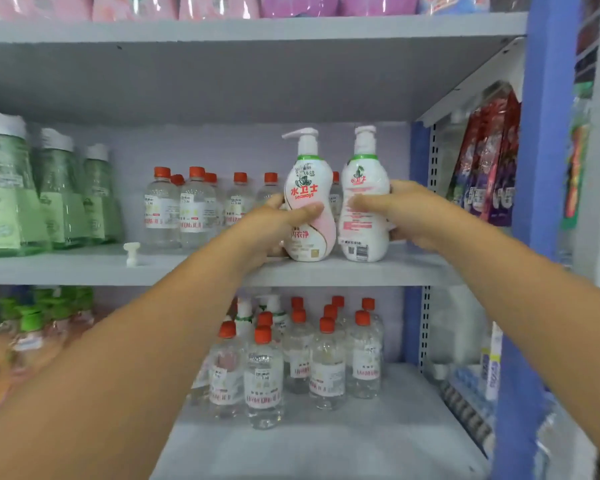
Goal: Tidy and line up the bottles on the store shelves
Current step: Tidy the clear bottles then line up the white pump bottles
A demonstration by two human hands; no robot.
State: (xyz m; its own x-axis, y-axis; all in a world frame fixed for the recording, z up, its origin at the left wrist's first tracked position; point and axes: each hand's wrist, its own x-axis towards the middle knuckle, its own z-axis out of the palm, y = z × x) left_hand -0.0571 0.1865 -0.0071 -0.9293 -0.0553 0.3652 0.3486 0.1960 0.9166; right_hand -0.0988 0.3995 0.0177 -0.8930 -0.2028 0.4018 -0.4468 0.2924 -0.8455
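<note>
Two white pump bottles stand side by side near the front of the middle shelf (413, 270). My left hand (278, 226) grips the left pump bottle (307, 188), whose pink and red label faces me. My right hand (395, 211) grips the right pump bottle (362, 181), which shows its back label and barcode. Behind them stand several small clear bottles with red caps (196, 206). More red-capped clear bottles (326, 365) are clustered loosely on the lower shelf (361, 441).
Tall green bottles (59, 199) with white caps fill the middle shelf's left end. A small white pump part (131, 253) lies loose on that shelf. Pink packs (222, 5) sit on the top shelf. Hanging packets (485, 161) and a blue upright (548, 133) are at right.
</note>
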